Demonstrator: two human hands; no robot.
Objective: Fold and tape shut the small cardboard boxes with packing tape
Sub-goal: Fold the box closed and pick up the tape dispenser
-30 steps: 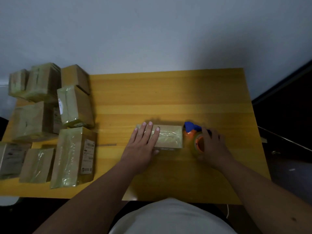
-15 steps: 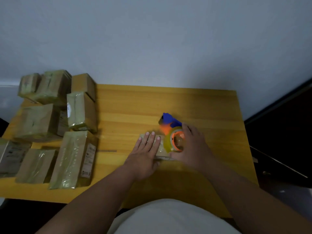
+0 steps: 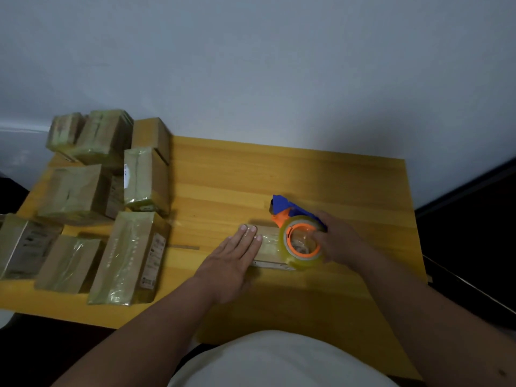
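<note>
A small flat cardboard box (image 3: 269,247) lies in the middle of the yellow wooden table (image 3: 279,174). My left hand (image 3: 234,259) lies flat on the box's left part with straight fingers, pressing it down. My right hand (image 3: 339,238) grips a tape dispenser (image 3: 300,236) with an orange core, a blue head and a roll of clear tape. The dispenser is over the right part of the box and hides it.
Several taped cardboard boxes (image 3: 131,255) crowd the table's left side, some stacked at the back left (image 3: 103,135). A thin strip (image 3: 184,247) lies on the wood left of my hand. A pale wall rises behind the table; dark floor lies to the right.
My right hand has carried the dispenser from the table right of the box onto the box's right part. The left hand has stayed on the box. The view has shifted.
</note>
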